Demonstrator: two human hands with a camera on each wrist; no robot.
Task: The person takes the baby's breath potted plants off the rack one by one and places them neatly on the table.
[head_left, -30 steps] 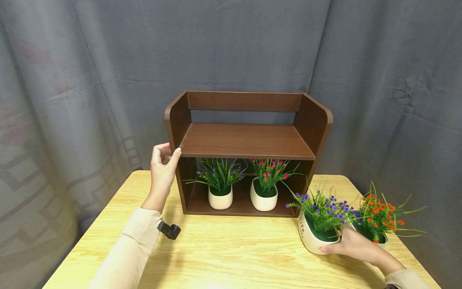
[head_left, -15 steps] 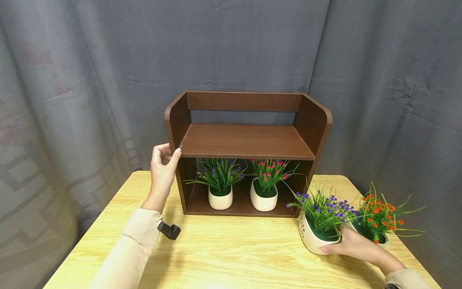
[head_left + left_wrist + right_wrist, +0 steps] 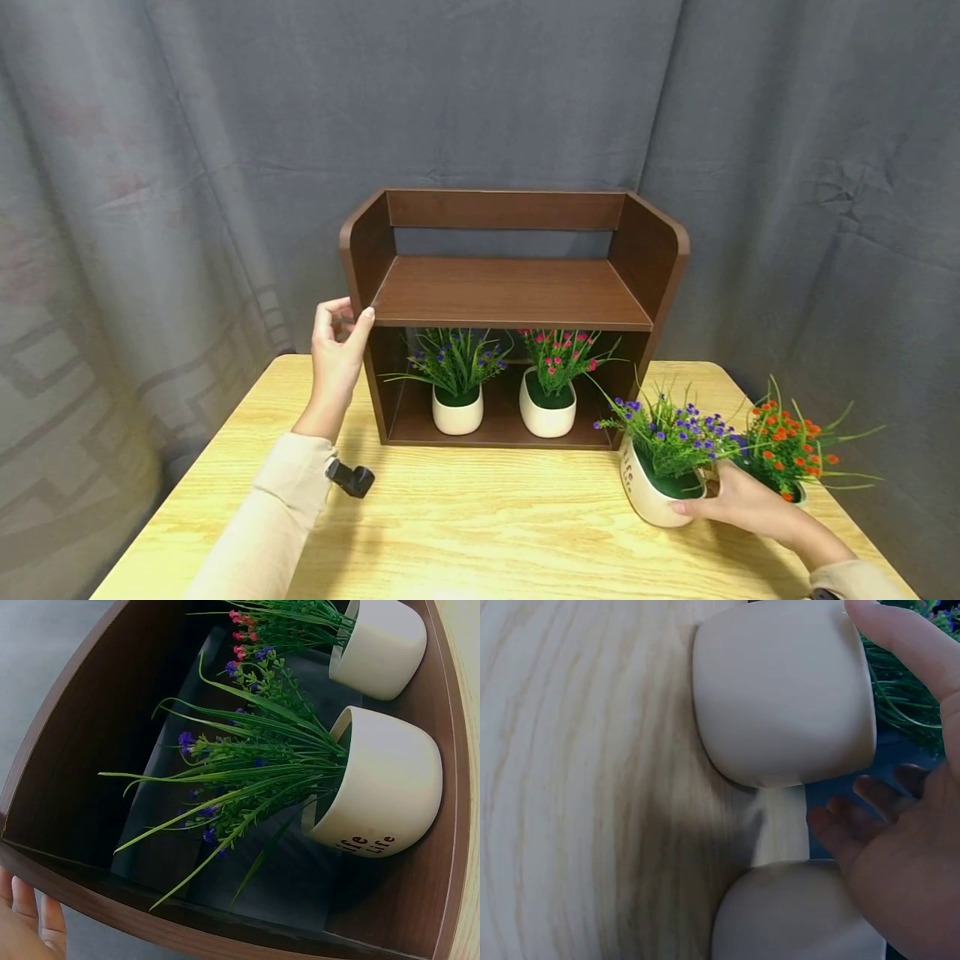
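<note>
My left hand (image 3: 336, 358) holds the left side panel of a dark brown wooden shelf (image 3: 517, 292), thumb at its front edge and fingers along the outside. At the table's right stands a white pot with purple flowers (image 3: 654, 498), "Life" lettered on it. Around its right side is my right hand (image 3: 753, 507); in the right wrist view the thumb tip meets the rim of this pot (image 3: 780, 690), while the loosely bent fingers are off its wall. Behind that hand, partly hidden, is an orange-flowered potted plant (image 3: 783, 442).
Inside the shelf's lower compartment stand a potted plant with small purple flowers (image 3: 457, 408) and a potted plant with pink flowers (image 3: 549, 412). The light wooden table (image 3: 450, 517) extends in front. A grey curtain (image 3: 517, 92) hangs behind and at both sides.
My right hand has shifted slightly to the right, its fingers loosening from the purple-flowered pot, which stays where it was. My left hand keeps its hold on the shelf panel.
</note>
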